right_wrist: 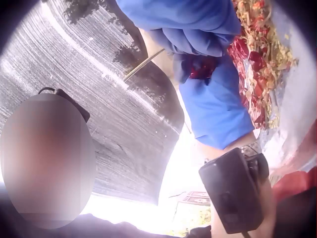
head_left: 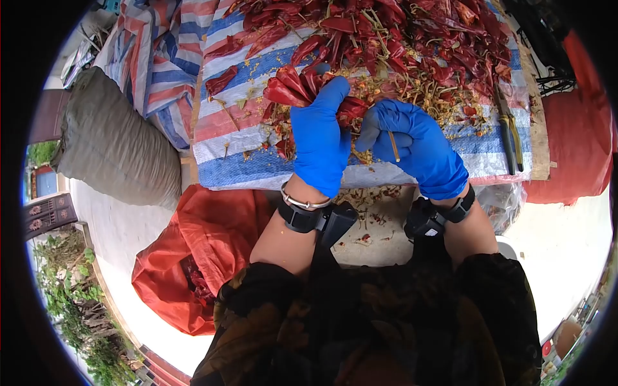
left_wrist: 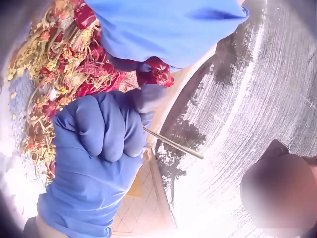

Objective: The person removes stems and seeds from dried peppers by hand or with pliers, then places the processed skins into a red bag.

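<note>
the left hand [head_left: 320,138] is gripping a small bunch of red chillies [head_left: 286,88] just above the near part of the striped sheet [head_left: 251,157], its fingers curling round behind and its thumb pressing over the front. the wide ends are fanning out to the hand's left, and one red end [left_wrist: 157,73] is poking out on the other side, towards the right hand [head_left: 418,141].

that right hand is sitting just beside the bunch, fingers folding well in, and a thin pale stalk [head_left: 394,147] is sticking out from between them. the head view isn't showing whether anything else is tucked inside that fist.

beyond the hands, the heap [head_left: 438,32] is spreading over the far side of the sheet, with yellow seeds and bits of stalk scattering in front of it. a long dark-and-yellow tool [head_left: 508,138] is lying on the right, and a red sack [head_left: 212,219] is sagging below the sheet on the left.

as for handling, the pods are looking light and dry, their skins thin, glossy and probably brittle, so a hard squeeze is likely risking cracks and spilling seeds. smooth skin against glove may be sliding a little; the firmest hold is probably sitting round the bodies, close to the stalk ends. the stalk itself is looking stiff and slim, best suiting a fingertip pinch near its base.
</note>
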### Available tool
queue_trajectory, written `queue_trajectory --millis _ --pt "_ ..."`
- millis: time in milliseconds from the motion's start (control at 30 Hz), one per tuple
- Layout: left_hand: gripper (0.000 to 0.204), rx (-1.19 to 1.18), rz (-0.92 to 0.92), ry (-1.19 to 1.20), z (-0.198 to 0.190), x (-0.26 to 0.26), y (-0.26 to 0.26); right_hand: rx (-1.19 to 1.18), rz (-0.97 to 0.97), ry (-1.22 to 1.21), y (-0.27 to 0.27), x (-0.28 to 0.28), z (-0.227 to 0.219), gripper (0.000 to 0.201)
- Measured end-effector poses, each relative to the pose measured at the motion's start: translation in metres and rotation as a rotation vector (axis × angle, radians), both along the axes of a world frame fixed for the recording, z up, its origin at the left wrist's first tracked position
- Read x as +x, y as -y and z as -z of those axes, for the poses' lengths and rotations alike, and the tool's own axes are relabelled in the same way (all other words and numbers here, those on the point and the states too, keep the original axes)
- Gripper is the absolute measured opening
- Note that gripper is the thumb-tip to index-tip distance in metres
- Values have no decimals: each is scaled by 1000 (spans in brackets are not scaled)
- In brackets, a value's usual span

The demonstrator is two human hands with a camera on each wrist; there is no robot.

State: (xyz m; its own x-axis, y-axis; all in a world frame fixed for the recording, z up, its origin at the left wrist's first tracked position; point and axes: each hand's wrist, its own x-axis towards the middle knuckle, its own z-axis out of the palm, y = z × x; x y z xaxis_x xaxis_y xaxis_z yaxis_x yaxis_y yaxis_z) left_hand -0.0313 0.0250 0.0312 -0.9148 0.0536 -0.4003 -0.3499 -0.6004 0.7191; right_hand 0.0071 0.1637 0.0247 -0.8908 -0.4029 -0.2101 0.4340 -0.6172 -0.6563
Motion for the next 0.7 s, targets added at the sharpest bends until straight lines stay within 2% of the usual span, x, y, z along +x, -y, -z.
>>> queue_trajectory --millis 33,100,133,200,233,300,433,500,533,600,633,700 --pt "12 0 -1 1 4 -1 1 0 -1 1 0 0 2 16" --pt "12 115 50 66 10 -4 3 -289 -70 109 1 -1 9 18" --pt "12 114 50 66 10 -4 4 -289 -70 109 2 0 9 18" --pt "13 114 93 -13 7 -1 5 64 81 -87 7 2 8 17" --pt "13 114 91 -14 5 -1 4 64 79 -88 8 2 4 17" --pt "14 71 5 -15 1 -3 1 610 163 -282 9 -1 -5 15" --pt "17 191 6 -11 -4 -2 -3 762 166 -364 6 -2 -2 16" --pt "14 389 16 -19 7 -9 0 465 92 -49 8 -1 4 15" --pt "14 385 16 -19 14 -13 2 461 92 -49 9 -1 4 15" --pt "13 902 269 36 22 -18 9 -26 -76 -2 9 0 4 15" --pt "13 902 266 39 22 -19 11 -27 -77 2 8 1 9 15" --pt "15 1230 324 230 20 -18 13 -254 -10 21 8 3 22 16"
